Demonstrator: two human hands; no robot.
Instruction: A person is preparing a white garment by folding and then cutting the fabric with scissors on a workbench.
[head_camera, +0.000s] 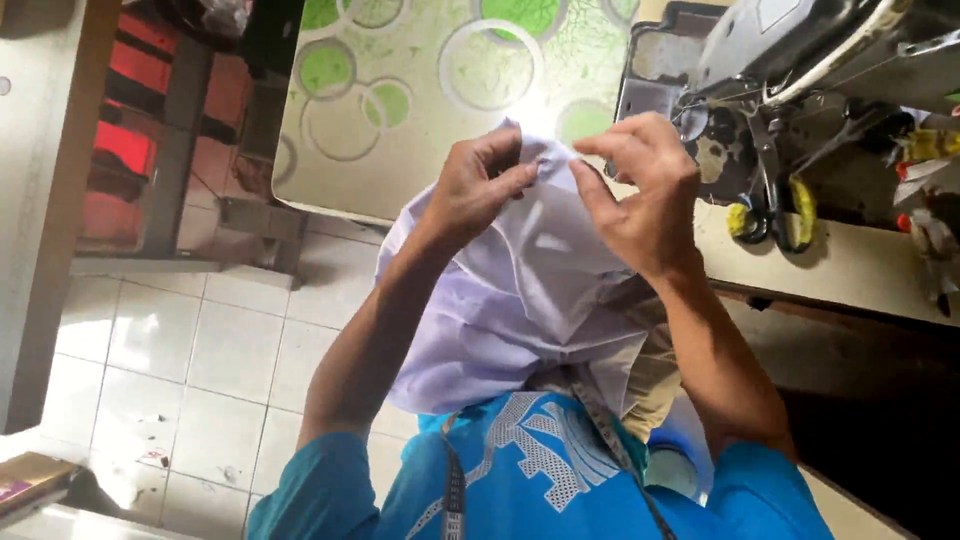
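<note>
Both of my hands hold up a piece of pale lilac-white cloth (520, 290) in front of my chest. My left hand (475, 185) pinches its top edge between thumb and fingers. My right hand (640, 190) pinches the same edge just to the right, the fingertips of both hands almost touching. The cloth hangs down over my lap and my blue shirt (540, 470). A measuring tape (455, 490) hangs round my neck.
A sewing machine (800, 50) stands at the upper right on a pale worktop (850, 270), with yellow-handled scissors (785, 215) beside it. A table with a green-circle cover (400, 90) lies ahead. White floor tiles (200, 350) spread to the left.
</note>
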